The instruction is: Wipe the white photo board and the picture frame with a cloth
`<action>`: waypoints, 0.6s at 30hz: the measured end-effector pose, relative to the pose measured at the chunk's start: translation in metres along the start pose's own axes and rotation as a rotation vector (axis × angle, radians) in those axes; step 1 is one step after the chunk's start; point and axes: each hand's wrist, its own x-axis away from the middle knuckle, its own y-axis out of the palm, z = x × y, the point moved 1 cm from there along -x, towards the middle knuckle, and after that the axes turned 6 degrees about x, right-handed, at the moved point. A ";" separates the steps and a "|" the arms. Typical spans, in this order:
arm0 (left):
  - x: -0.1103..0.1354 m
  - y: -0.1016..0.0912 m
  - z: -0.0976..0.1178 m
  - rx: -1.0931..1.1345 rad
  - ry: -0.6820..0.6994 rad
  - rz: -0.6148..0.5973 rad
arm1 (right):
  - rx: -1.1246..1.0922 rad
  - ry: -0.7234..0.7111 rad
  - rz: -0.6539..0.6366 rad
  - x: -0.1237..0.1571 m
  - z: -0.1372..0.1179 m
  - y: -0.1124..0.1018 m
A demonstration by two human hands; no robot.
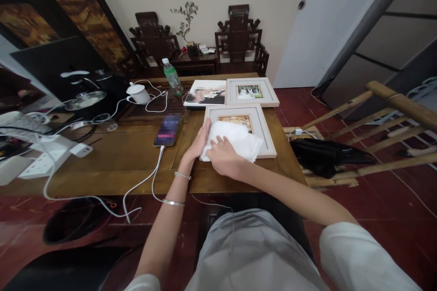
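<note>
A light wooden picture frame (269,143) lies flat near the table's front edge, with a small picture inside a pale mat. Over its lower left part is spread a white cloth (235,136), which hides much of the picture. My right hand (221,154) presses down on this cloth with its fingers bent into it. Along the left side of the frame rests my left hand (200,141), fingers straight and together, touching the frame's edge and the cloth. Behind are a second picture frame (268,91) and a white-edged photo panel (208,85).
Left of my hands lies a phone (169,129) with a white charging cable (155,170). Farther back stand a green-labelled bottle (172,77) and a white lidded cup (138,94). A power strip (51,157) sits at left. On the right is a bamboo chair (344,122) holding a black bag (324,154).
</note>
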 end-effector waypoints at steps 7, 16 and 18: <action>-0.001 0.006 -0.001 -0.344 0.208 0.100 | 0.052 0.068 0.085 0.028 0.009 0.017; -0.002 0.011 -0.004 -0.433 0.267 0.132 | 0.157 0.211 0.019 0.101 0.069 0.031; -0.002 0.012 -0.003 -0.435 0.259 0.150 | 0.166 0.194 0.018 0.102 0.071 0.032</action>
